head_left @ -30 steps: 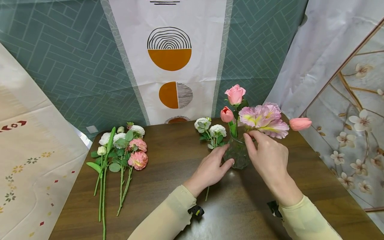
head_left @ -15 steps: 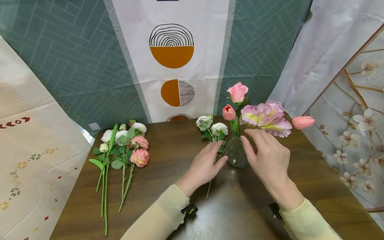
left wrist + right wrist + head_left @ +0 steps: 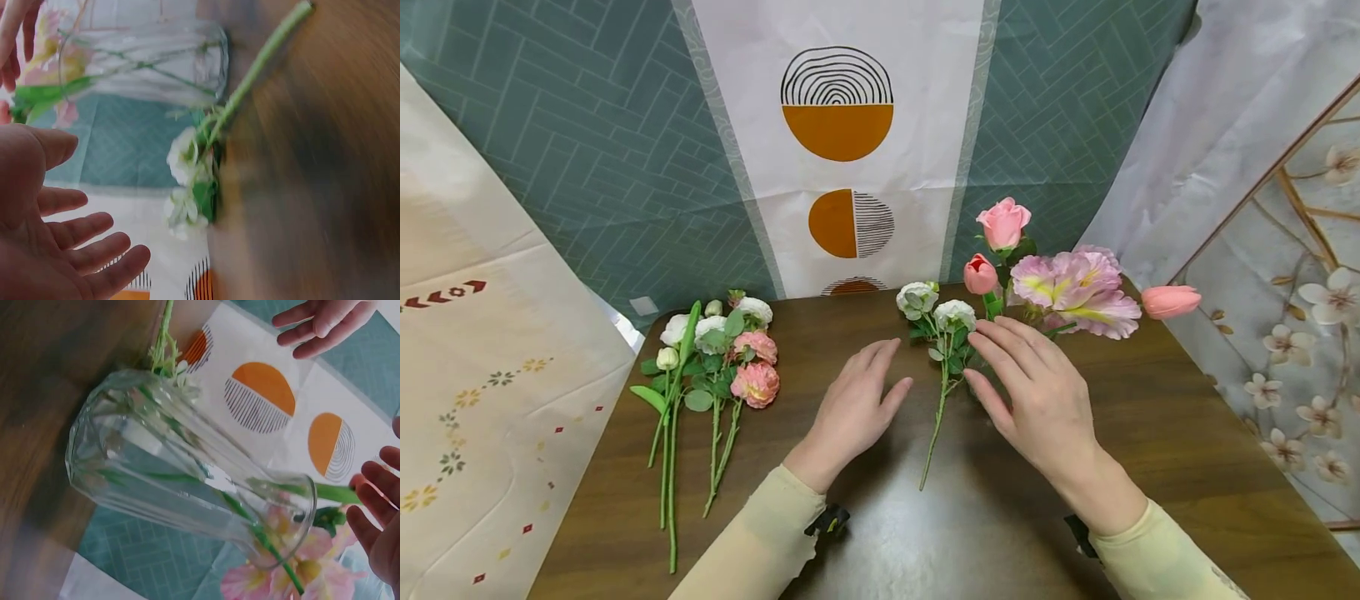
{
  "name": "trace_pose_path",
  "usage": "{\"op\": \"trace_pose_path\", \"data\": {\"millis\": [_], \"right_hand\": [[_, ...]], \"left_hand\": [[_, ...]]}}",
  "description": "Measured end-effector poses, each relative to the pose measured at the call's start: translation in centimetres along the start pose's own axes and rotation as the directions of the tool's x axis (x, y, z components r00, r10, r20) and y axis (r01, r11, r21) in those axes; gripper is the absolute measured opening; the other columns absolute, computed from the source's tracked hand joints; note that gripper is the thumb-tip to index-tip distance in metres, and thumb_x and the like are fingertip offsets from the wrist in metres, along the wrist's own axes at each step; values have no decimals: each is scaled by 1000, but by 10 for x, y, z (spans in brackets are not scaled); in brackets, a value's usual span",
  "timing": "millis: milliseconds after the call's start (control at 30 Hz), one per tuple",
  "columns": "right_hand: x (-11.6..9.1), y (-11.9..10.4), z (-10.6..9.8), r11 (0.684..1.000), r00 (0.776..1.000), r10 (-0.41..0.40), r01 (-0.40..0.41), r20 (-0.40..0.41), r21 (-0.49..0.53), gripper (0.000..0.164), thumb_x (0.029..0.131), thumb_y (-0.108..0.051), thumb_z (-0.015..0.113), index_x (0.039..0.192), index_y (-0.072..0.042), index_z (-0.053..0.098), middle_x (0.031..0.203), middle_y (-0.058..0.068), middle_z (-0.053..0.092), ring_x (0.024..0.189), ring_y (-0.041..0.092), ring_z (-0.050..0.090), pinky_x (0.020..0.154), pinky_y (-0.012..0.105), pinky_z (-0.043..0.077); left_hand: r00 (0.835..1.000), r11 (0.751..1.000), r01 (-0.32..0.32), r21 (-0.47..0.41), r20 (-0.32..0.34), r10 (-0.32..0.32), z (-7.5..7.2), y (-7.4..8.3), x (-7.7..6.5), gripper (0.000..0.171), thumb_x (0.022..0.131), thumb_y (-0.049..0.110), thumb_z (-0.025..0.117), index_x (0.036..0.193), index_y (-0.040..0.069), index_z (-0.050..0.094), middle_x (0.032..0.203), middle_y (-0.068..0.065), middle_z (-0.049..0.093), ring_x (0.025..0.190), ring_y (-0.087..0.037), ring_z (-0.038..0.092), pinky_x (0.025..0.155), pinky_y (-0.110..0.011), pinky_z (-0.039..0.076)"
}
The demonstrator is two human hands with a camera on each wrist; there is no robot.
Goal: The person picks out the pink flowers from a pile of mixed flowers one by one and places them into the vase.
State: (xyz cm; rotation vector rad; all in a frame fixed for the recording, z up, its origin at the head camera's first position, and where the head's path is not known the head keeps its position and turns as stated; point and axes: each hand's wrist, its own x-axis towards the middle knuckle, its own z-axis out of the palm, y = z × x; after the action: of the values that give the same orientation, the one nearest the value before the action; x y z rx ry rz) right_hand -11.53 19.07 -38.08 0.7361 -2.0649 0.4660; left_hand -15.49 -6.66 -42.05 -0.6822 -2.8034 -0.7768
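My left hand [image 3: 853, 408] hovers over the table with its fingers loosely extended, left of a stem of white flowers [image 3: 955, 315] lying there. Both hands hold nothing. My right hand [image 3: 1037, 392] is spread in front of the vase and hides most of it in the head view. From the right wrist, the clear ribbed glass vase [image 3: 169, 469] shows upright on the table, with green stems inside. Out of it rise a pink rose [image 3: 1003, 223], a pink tulip [image 3: 981, 274] and a large lilac-pink flower [image 3: 1078, 292]; another pink tulip [image 3: 1171, 302] leans far right.
On the table's left lie several stems: white buds [image 3: 667, 358] with long green stalks, white blooms [image 3: 710, 333] and pink peony-like flowers [image 3: 756, 384]. Behind the wooden table [image 3: 880, 517] hangs a green and white patterned cloth [image 3: 925, 125]. A floral panel [image 3: 1285, 392] stands at right.
My left hand has moved away from the vase, to the left. My right hand has left the vase's mouth, its pinching fingers straightening as it came left and down. The view has shifted slightly.
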Motion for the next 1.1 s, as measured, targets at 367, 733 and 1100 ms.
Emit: {"op": "trace_pose_path", "data": {"millis": [367, 733, 1100], "right_hand": [[-4, -14, 17, 996, 995, -70, 66, 72, 58, 47, 115, -38, 60, 142, -2, 72, 144, 16, 71, 136, 40, 65, 119, 52, 45], [-10, -18, 31, 997, 960, -49, 32, 276, 66, 58, 118, -47, 51, 156, -4, 61, 160, 14, 59, 151, 33, 52, 130, 49, 32], [-13, -25, 41, 994, 952, -71, 44, 298, 99, 57, 114, -43, 61, 157, -5, 60, 159, 14, 60, 150, 35, 54, 128, 50, 35]], "left_hand": [[990, 985, 116, 127, -91, -105, -25, -40, -28, 62, 108, 31, 75, 159, 1, 55, 150, -24, 61, 134, -43, 61, 108, -58, 54], [964, 943, 234, 236, -182, -193, -49, -84, -63, 55, 106, 23, 76, 149, -8, 60, 136, -32, 64, 122, -52, 64, 97, -64, 55], [933, 893, 338, 297, -232, -276, -62, -118, -95, 38, 101, 15, 80, 124, -12, 68, 108, -33, 65, 96, -53, 66, 77, -66, 55]]}}
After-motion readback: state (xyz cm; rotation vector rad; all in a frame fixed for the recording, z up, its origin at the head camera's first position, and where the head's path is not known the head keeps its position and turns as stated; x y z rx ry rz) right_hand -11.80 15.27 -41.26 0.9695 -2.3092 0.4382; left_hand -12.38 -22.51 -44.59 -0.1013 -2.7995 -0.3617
